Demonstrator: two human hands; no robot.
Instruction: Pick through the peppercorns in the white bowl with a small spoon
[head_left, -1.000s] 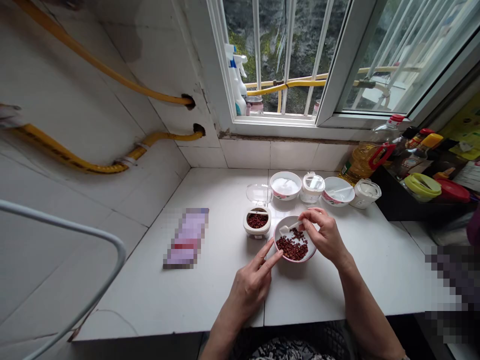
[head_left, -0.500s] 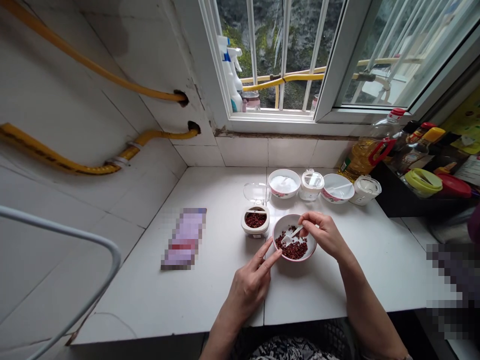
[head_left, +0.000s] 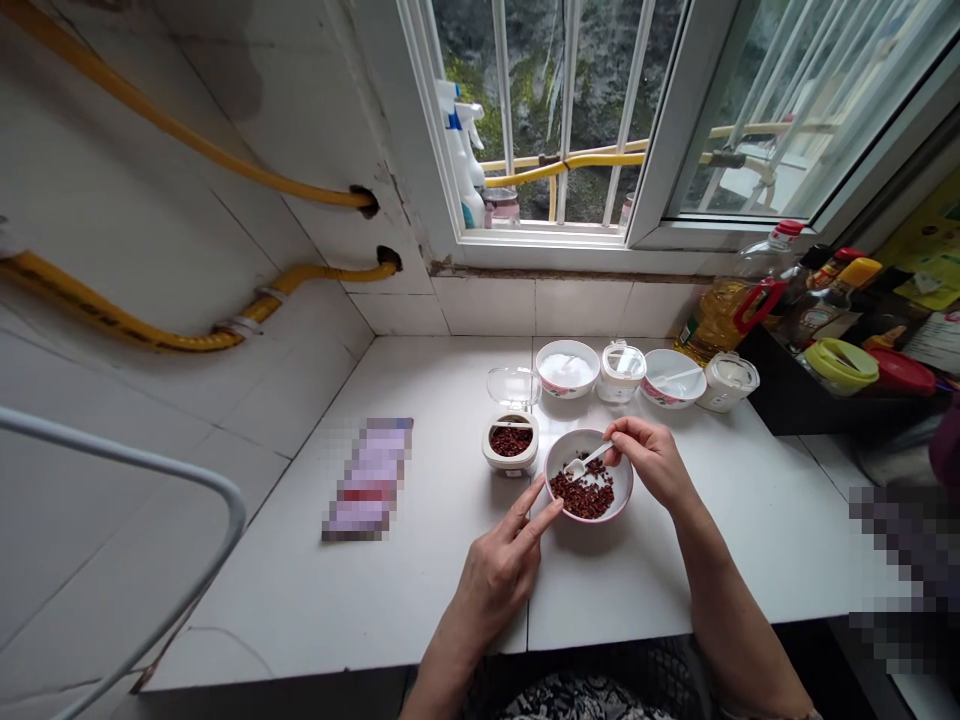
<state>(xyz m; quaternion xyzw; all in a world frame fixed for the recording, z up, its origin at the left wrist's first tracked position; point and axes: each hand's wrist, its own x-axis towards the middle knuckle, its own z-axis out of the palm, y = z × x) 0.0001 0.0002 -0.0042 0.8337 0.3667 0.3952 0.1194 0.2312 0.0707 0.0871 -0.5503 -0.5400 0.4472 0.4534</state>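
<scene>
My right hand [head_left: 651, 462] pinches the handle of a small white spoon [head_left: 594, 458], whose scoop is over the dark red peppercorns [head_left: 589, 498] in a white bowl [head_left: 627, 470] with a pink rim. On the bowl's left edge rest the spread fingertips of my left hand [head_left: 504, 556], holding nothing. Just left of the bowl stands a white spice jar [head_left: 510, 458] filled with similar peppercorns, its clear lid [head_left: 514, 386] flipped up.
Behind are a bowl of white grains [head_left: 568, 370], a closed jar [head_left: 622, 372], another bowl [head_left: 673, 380] and a jar [head_left: 729, 382]. An oil bottle [head_left: 739, 295] and a black rack [head_left: 787, 378] stand right. A blurred purple packet [head_left: 369, 480] lies left.
My right hand has lifted the spoon slightly up and to the right within the bowl. My left hand stays on the rim.
</scene>
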